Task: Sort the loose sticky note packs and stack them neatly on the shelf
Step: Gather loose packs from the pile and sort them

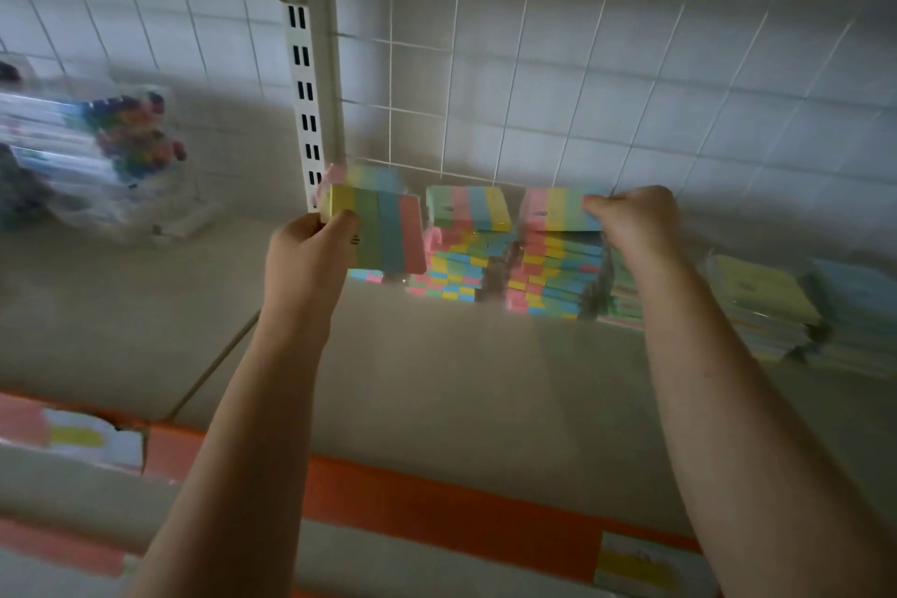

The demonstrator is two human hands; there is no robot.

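The shelf (437, 379) carried several stacks of sticky note packs along its back, in front of a white wire grid panel (534, 87). A middle stack (466, 253) of striped packs in pink, yellow, green and blue stood just right of the slotted upright post (305, 97), and a second striped stack (553, 272) stood touching it on the right. Further right lay lower stacks of plain-coloured packs (767, 301), yellow, green and blue on top. On the far left of the shelf sat clear plastic bags (97, 151) holding small multicoloured items, too blurred to identify.

The left hand (310, 257) held a striped pack (383, 228) raised above the shelf, just left of the middle stack; its fingers (344, 221) were curled round the pack's lower left corner, thumb on the face. The right hand (636, 219) was at the top of the second striped stack, its fingers (594, 204) bent and pinching the right edge of the top pack (553, 206), which lay on that stack.

An orange strip (437, 500) ran along the shelf's front edge, with a small price-style label (645, 563) on it.
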